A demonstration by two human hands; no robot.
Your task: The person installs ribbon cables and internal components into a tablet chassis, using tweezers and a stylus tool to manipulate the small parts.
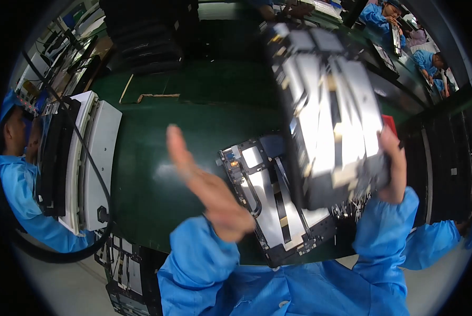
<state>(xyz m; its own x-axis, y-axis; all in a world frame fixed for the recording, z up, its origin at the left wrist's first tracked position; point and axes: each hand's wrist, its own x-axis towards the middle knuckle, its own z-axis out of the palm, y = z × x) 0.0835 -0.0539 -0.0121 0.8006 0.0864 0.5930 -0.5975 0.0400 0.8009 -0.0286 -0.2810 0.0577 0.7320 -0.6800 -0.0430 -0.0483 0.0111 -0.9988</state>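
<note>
My right hand [395, 168] grips the right edge of an opened tablet chassis [346, 116], with silver battery packs, dark ribbon cables and a black frame. It is tilted up above the bench and smeared by motion. Beneath it, partly covered, a second opened tablet chassis [265, 203] lies at an angle near the bench's front edge. Beside that one's left edge hovers my left hand [209, 189], fingers stretched out, holding nothing; it is blurred too. A cluster of small metal pieces [349, 208] shows below the raised chassis, too blurred to name.
A green bench top [146, 158] spreads ahead. Dark stacked trays [141, 37] stand at the back left. On the left are a white panelled unit [102, 163] and a black cable [83, 142]. More chassis [125, 263] sit lower left. Co-workers [383, 18] work around the bench.
</note>
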